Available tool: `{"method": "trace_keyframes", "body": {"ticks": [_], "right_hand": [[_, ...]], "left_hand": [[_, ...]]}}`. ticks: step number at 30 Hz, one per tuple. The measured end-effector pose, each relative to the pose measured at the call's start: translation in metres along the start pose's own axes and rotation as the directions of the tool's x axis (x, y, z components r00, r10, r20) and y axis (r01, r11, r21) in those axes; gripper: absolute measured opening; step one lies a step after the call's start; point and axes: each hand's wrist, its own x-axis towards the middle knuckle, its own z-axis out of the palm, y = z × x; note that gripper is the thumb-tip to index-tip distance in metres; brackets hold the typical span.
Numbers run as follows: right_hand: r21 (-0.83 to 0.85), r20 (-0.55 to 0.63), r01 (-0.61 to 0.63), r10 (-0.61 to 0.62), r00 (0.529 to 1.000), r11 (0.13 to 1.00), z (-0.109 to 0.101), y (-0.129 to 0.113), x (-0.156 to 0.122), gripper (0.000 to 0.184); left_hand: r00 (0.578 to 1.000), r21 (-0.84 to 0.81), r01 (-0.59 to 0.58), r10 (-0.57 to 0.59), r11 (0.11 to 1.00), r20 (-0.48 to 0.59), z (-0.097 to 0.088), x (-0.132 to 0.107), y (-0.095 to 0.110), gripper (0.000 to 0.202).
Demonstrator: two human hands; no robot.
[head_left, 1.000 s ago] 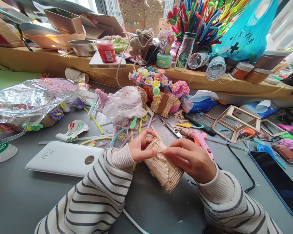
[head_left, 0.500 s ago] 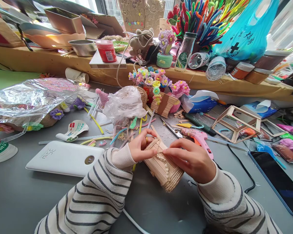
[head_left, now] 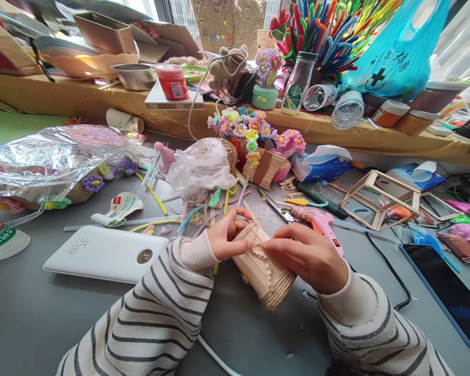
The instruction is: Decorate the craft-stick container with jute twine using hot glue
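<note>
While the left hand (head_left: 227, 239) grips the stick cup (head_left: 258, 270) lying on the table (head_left: 43, 318), the right hand (head_left: 311, 257) pinches twine (head_left: 251, 230) against it; pulling it taut and flat seems wise.

Tallying the grey desk (head_left: 31, 324) & the wooden shelf (head_left: 82, 102) behind it. 2 bare hands are showing: left hand (head_left: 227, 237), right hand (head_left: 309, 256). 1 tan cylinder of flat wooden sticks w/ jute twine (head_left: 264, 269) is showing.

Lying on the desk:
- 1 white slab-shaped power bank (head_left: 105, 253)
- 1 pink plastic glue gun (head_left: 323, 224)
- 1 pr of steel scissors (head_left: 274, 205)
- 1 dark-screened phone (head_left: 446, 287)
- 2 blue tissue packs (head_left: 321, 164)
- 2 open frames of wooden sticks (head_left: 394, 184)

Sitting on the shelf:
- 3 clear bottles (head_left: 295, 89), 1 standing & 2 lying
- 2 brown white-lidded jars (head_left: 389, 112)
- 1 red plastic tub (head_left: 172, 81)
- 1 round metal bowl (head_left: 135, 75)
- 1 turquoise plastic bag (head_left: 395, 57)
</note>
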Motion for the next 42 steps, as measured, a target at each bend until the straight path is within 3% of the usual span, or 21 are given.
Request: {"method": "trace_keyframes", "body": {"ticks": [42], "right_hand": [[0.002,0.010,-0.006,0.006,1.000,1.000,-0.0001,-0.0005,0.0014,0.014]], "left_hand": [[1.000,-0.002,-0.008,0.008,1.000,0.005,-0.0001,0.0001,-0.0011,0.044]]}}
